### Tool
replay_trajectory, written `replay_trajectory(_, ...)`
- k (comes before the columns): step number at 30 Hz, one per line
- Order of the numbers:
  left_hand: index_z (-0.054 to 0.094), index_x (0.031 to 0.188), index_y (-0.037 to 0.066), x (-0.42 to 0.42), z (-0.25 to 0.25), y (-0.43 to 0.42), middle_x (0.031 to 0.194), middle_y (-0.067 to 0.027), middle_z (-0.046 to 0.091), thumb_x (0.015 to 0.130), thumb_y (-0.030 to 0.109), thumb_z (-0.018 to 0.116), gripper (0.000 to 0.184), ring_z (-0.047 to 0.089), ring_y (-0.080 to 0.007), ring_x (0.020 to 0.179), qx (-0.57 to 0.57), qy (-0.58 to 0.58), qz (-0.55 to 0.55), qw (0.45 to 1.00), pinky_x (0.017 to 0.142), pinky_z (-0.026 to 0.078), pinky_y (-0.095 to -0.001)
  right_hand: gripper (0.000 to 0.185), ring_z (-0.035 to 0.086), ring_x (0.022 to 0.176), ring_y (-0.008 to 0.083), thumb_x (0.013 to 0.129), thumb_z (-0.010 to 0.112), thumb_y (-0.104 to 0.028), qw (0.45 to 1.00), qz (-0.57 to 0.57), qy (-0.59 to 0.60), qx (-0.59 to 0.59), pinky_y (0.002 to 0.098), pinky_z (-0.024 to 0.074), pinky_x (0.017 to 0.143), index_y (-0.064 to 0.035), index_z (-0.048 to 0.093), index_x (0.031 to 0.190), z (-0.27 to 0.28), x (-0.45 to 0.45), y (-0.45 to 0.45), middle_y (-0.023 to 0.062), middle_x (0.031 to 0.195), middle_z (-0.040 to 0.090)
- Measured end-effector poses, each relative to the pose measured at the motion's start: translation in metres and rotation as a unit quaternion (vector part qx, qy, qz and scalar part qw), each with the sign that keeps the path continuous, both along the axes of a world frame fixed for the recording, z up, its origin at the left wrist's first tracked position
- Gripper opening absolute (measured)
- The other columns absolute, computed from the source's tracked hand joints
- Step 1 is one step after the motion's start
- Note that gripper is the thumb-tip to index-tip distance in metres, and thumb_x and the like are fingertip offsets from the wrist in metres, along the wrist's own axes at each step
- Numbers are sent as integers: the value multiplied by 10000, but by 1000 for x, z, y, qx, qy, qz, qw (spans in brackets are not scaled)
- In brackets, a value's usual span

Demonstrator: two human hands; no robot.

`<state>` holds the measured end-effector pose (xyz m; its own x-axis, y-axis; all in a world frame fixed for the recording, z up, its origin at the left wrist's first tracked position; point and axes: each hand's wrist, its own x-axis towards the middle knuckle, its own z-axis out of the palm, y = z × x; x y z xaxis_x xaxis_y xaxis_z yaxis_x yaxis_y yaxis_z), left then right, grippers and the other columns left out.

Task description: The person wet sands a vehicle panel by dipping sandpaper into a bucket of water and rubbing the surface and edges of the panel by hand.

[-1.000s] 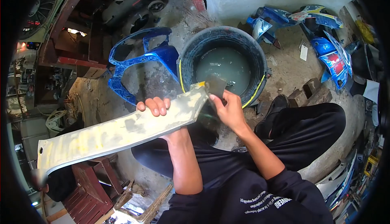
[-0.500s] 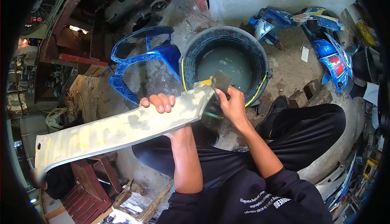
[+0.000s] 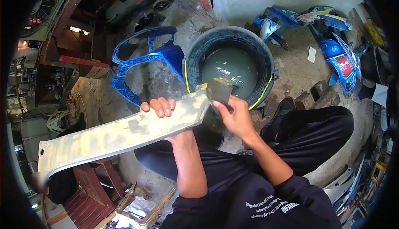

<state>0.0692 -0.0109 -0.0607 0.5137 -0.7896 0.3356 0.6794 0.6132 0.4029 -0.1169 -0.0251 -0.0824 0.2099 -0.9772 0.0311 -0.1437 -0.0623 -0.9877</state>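
Note:
A long pale panel [image 3: 112, 135] with yellow and grey patches slants from the lower left up to the bucket's near rim. My left hand [image 3: 160, 106] is wrapped round it from below, its fingertips over the upper edge. My right hand [image 3: 237, 114] pinches a dark grey sheet [image 3: 219, 91] between thumb and fingers, at the panel's upper right end. Behind them stands a black bucket [image 3: 268, 50] with a yellow handle, holding murkish grey water [image 3: 232, 69]. The sheet overlaps the view of the water.
A blue plastic frame [image 3: 168, 56] lies on the floor left of the bucket. Blue, scuffed fairing parts [image 3: 338, 58] lie at the upper right, near bricks [image 3: 318, 92]. A dark red wooden stool [image 3: 89, 191] is at the lower left. A dark tank with a wheel [image 3: 161, 4] stands at the top.
Since half a second ago, the right hand and the sheet have shifted slightly left and down, and more of the sheet's face shows. The panel has moved slightly; the left hand keeps its grip.

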Motion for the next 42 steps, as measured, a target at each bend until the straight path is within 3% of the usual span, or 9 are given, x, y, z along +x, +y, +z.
replay_trajectory(2,566,1103,105,-1,1,-1,780,-33,518,1021,459,567,363,544,-177,732,-2,2,3,1000,764,481,-356,184,706,892,402,921,686,-113,999,-23,-22,27,385,538,750,33,736,1021,4,0,-2,211,1010,724)
replay_trajectory(5,566,1103,101,-8,7,-4,784,-35,524,1022,448,569,356,545,-177,731,-4,-13,14,1000,770,483,-358,157,689,744,367,920,681,-99,984,-72,154,53,405,499,664,51,721,947,-33,-2,-20,200,878,706)
replay_trajectory(12,563,1083,111,-2,4,-3,772,-23,508,1023,479,555,373,522,-159,719,13,-5,11,1000,753,477,-345,167,712,881,390,921,669,-91,999,-26,-21,26,401,536,755,30,733,1017,6,4,0,210,981,723)
replay_trajectory(15,561,1080,112,-5,9,-3,770,-20,508,1032,469,541,361,521,-159,715,19,-10,26,999,748,477,-344,160,684,822,412,922,677,-116,977,-58,179,102,429,513,714,31,724,965,-31,2,-23,221,914,693)
replay_trajectory(22,564,1086,112,-2,4,-3,763,-18,500,1029,486,538,379,522,-158,710,17,3,12,1000,747,476,-339,176,675,820,428,912,691,-118,999,-34,-16,-10,438,514,707,43,713,980,1,5,1,210,936,697)
replay_trajectory(25,566,1086,111,-5,7,-2,763,-18,500,1029,489,535,384,524,-157,711,15,-10,16,1000,750,479,-335,194,641,785,458,912,695,-153,968,-101,213,86,484,487,659,37,685,877,-50,2,-21,223,839,656)
replay_trajectory(30,566,1082,112,-1,2,-1,760,-18,499,1029,493,530,386,525,-157,709,15,-2,17,1000,751,483,-340,167,639,752,438,912,694,-122,997,-60,-13,-44,451,488,657,45,701,903,-5,11,1,200,838,659)
replay_trajectory(36,572,1088,109,-5,8,-4,750,-21,500,1033,475,529,373,525,-159,706,9,-9,19,1000,752,484,-351,190,653,783,430,918,688,-148,977,-90,191,23,468,496,683,40,711,908,-39,3,-22,210,869,667)
replay_trajectory(42,578,1083,108,0,3,-3,754,-21,504,1038,456,527,356,524,-159,704,13,2,10,1000,747,480,-341,166,667,816,427,911,691,-120,1000,-15,-22,3,460,507,710,40,721,944,1,6,1,205,898,683)
